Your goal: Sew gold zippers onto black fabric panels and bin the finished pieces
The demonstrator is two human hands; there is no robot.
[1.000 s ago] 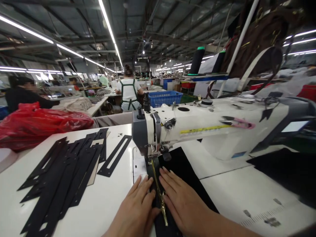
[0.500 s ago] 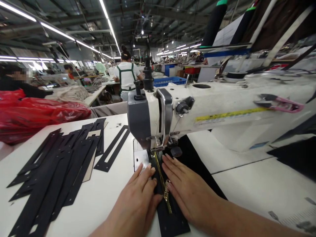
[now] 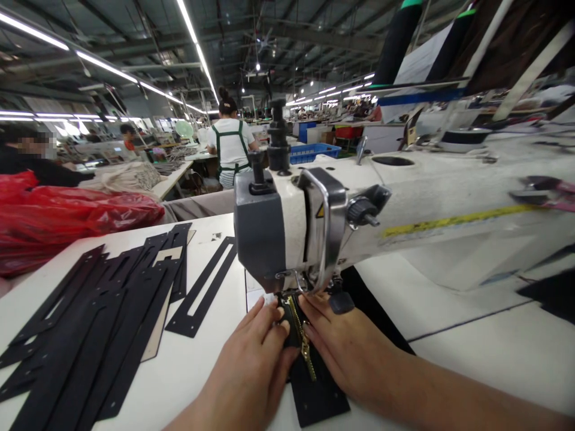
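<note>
A black strip [image 3: 314,400] with a gold zipper [image 3: 308,353] down its middle lies under the head of a white and grey sewing machine [image 3: 260,230]. My left hand [image 3: 258,353] rests along the strip's left edge, fingers bent, fingertips near the needle area. On the other side, my right hand [image 3: 345,341] lies flat on the strip, fingers extended toward the presser foot, fingertips partly hidden by the machine. The zipper pull sits between both hands. Beneath my right forearm, a larger black piece [image 3: 372,305] extends back to the right.
Overlapping black slotted strips [image 3: 94,323] cover the table's left side, with one separate slotted strip [image 3: 202,290] nearer the machine. Behind them is a red plastic bag [image 3: 76,212]. A person in a white shirt [image 3: 231,143] stands farther back. Pink-handled snips [image 3: 543,191] lie on the machine arm.
The machine appears larger and closer in view. The zipper strip and its pull have shifted slightly up toward the machine head, and my right fingertips are now nearer the presser foot.
</note>
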